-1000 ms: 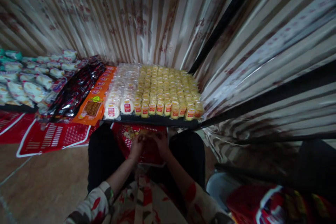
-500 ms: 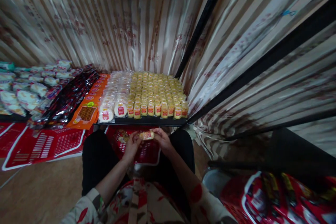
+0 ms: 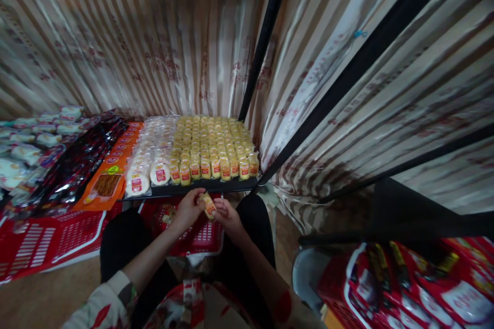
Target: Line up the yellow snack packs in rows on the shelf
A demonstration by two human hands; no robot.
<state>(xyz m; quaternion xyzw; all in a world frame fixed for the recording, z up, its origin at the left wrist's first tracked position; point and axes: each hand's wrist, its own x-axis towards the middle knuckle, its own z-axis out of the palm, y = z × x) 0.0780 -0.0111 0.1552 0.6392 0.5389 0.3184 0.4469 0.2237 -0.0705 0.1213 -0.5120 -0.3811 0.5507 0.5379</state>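
Note:
A small wrapped yellow snack cake (image 3: pixel 209 206) with a red label is held between both hands, tilted, above a red basket (image 3: pixel 198 244). My left hand (image 3: pixel 189 209) pinches its upper end, and my right hand (image 3: pixel 228 215) grips its lower end. Just beyond, rows of similar wrapped yellow snack cakes (image 3: pixel 214 149) stand packed on a black shelf (image 3: pixel 193 189). To their left are rows of round white wrapped cakes (image 3: pixel 160 172) with red labels. A few small items lie inside the basket, too dim to name.
Left along the shelf lie an orange snack packet (image 3: pixel 102 182), dark shiny packets (image 3: pixel 73 164) and white packets (image 3: pixel 29 154). A red basket (image 3: pixel 23 252) sits below them. Black frame bars (image 3: pixel 328 108) slant before striped curtains. Red bags (image 3: pixel 436 288) fill a basket at right.
The held cake has turned from nearly level to a steep tilt, its right end now lower. My view has shifted, so the shelf sits further left and slightly lower.

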